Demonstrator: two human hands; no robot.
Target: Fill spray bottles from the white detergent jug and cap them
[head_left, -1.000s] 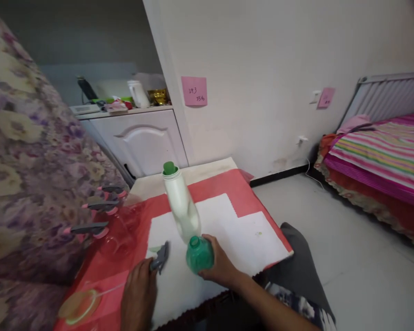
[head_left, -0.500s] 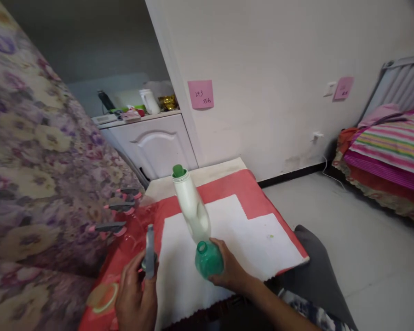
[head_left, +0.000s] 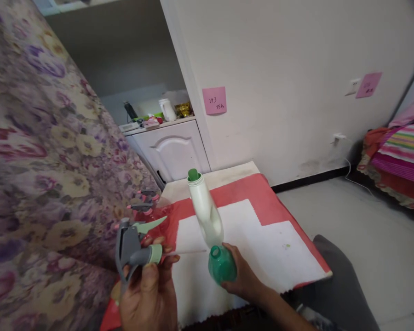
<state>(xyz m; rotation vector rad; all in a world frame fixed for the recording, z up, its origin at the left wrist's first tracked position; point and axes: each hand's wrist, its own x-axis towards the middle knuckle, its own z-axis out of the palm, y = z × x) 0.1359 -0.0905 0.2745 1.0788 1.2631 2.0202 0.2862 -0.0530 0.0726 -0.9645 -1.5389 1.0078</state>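
My left hand [head_left: 150,294] grips a grey and pale green trigger spray head [head_left: 134,248], its thin clear dip tube [head_left: 189,251] pointing right toward the bottle. In my right hand [head_left: 241,276] is a green see-through spray bottle [head_left: 222,265], its neck uncovered and tilted a little toward me. Just behind that bottle stands a tall whitish jug [head_left: 205,209] with a handle hollow and a green piece in its mouth. The tube's end is apart from the green bottle's neck.
Spray bottles with grey and pink heads [head_left: 146,207] stand at the table's left, beside a flowered curtain [head_left: 55,184]. White paper [head_left: 251,234] covers part of the red sheet [head_left: 276,202]. Behind are a cabinet [head_left: 175,151] and a wall; a bed [head_left: 403,151] is at right.
My left hand has turned the spray head from upright to sideways, so its collar and tube now face right. The view has swung left; my right hand still holds the green bottle.
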